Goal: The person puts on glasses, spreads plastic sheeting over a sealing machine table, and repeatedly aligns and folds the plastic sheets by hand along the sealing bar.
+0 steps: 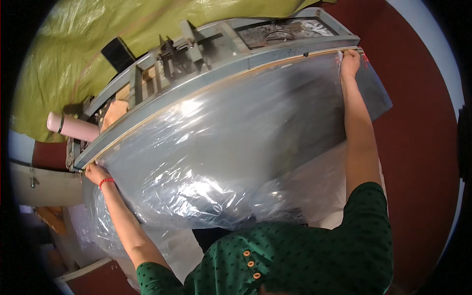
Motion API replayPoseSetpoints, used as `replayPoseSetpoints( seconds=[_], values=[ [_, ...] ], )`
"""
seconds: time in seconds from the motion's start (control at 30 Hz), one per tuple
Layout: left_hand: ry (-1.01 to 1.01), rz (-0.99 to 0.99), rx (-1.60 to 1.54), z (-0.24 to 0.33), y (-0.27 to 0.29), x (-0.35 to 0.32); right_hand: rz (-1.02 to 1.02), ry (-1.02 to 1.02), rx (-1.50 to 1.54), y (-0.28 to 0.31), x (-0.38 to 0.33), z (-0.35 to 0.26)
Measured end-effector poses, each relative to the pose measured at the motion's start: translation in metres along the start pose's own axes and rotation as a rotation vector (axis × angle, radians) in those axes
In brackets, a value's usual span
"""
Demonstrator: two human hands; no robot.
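Note:
A wide clear plastic sheet (221,132) is stretched in front of me along the edge of a grey metal frame (211,76). Its far edge runs beside a thin tan strip (162,113) on that frame. At the sheet's left corner my left hand (98,174), below a red bead bracelet, has its fingers closed on the plastic. Farther off, my right hand (350,64) is closed on the opposite corner, close to the strip's right end. The fingertips of both hands are partly hidden. Toward my body the plastic hangs in shiny wrinkles.
Metal crossbars and a dark mechanism (169,56) fill the frame's inside. A pink bottle (78,129) lies at its left end, near a black flat object (118,55). Yellow-green sheeting (88,44) covers the back. Dark red floor (413,162) shows on the right.

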State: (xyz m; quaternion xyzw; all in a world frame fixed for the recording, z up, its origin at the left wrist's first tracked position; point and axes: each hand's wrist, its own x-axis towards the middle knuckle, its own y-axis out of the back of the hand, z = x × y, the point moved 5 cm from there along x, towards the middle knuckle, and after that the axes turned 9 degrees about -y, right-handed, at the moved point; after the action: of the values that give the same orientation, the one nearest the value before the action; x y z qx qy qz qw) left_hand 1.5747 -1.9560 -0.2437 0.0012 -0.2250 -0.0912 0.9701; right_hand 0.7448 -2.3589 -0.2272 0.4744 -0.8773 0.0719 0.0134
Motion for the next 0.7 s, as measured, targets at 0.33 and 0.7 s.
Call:
replayPoseSetpoints(
  seconds=[0.33,0.7],
  values=[
    [-0.076,-0.411,-0.064,0.058,0.0,-0.027,0.243,0.763,-0.393,-0.057,-0.11,-0.092],
    [-0.437,-0.128,0.023,0.138,0.12,-0.072,-1.181,0.439,-0.369,-0.18,-0.379,-0.08]
  ],
)
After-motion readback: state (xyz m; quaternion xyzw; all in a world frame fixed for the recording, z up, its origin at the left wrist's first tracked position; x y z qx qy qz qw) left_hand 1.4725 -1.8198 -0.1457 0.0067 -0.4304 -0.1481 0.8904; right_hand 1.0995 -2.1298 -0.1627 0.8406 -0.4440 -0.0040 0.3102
